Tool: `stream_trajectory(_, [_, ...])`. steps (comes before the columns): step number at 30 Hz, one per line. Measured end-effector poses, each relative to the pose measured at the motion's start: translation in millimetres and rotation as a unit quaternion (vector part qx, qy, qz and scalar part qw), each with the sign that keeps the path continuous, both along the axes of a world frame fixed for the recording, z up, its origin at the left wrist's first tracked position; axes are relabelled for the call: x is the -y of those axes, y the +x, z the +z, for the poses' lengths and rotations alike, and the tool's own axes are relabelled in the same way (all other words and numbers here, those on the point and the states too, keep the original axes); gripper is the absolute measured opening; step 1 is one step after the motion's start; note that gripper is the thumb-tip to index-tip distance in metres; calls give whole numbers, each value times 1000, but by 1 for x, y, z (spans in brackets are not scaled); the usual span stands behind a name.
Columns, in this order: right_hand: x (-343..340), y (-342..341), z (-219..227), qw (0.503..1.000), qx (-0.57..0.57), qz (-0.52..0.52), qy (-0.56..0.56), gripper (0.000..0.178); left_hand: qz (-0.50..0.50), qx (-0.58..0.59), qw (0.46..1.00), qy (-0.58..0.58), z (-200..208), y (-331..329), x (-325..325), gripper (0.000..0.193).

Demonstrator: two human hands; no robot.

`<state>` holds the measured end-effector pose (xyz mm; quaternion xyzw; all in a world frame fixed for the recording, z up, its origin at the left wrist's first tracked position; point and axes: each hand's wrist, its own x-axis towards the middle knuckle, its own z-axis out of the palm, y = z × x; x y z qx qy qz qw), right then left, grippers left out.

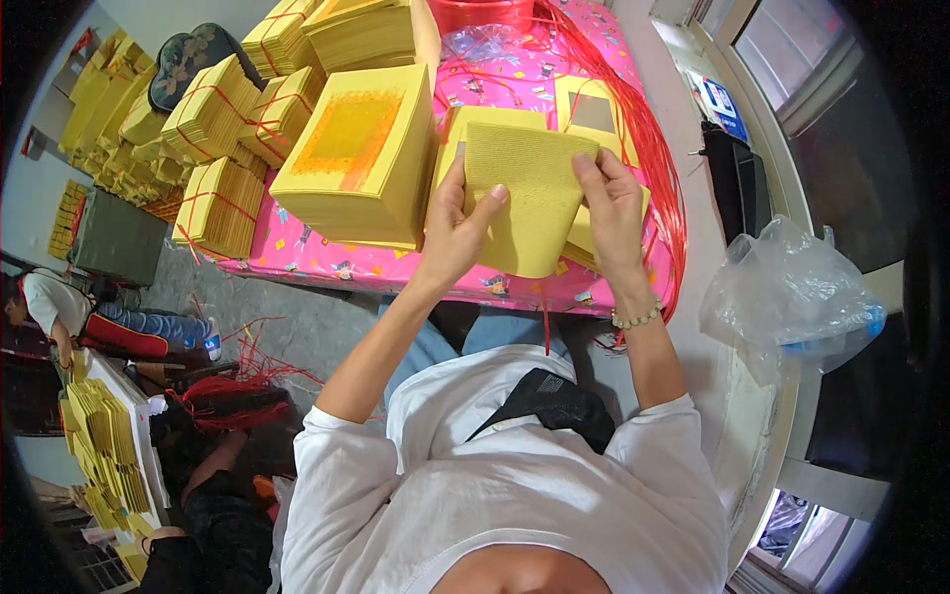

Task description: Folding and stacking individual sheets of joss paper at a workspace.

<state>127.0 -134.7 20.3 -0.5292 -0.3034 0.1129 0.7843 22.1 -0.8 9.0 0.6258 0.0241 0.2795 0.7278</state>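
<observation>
Between my two hands is a thin stack of yellow paper (529, 188), raised over the pink table and bowed slightly. My left hand (463, 220) grips its left edge, thumb on the front face. At the upper right corner my right hand (610, 203) pinches it with the thumb in front. Behind it lies more yellow paper (495, 117), partly hidden by the held stack. Beside my left hand stands a tall block of yellow paper (351, 148) with an orange and gold square on top.
Red plastic strands (661, 168) trail down the right side of the pink tablecloth (297, 238). Tied yellow paper bundles (213, 109) are piled at the left. A clear plastic bag (792, 292) sits on the right ledge. Another person (59, 302) is at the far left, near a paper-covered table (148, 445).
</observation>
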Motion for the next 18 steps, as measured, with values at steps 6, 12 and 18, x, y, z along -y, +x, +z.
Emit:
stream_trajectory(6, [2,-3,2,1000,-24,3,-12,18,0,-20,1000,-8,2,-7,2,43])
stream_trajectory(12, [20,0,-21,991,-25,59,-120,21,-9,-46,999,-15,8,-10,-2,37])
stream_trajectory(18, [25,-8,-25,990,-49,86,-105,25,-2,-59,998,-20,9,-8,6,42])
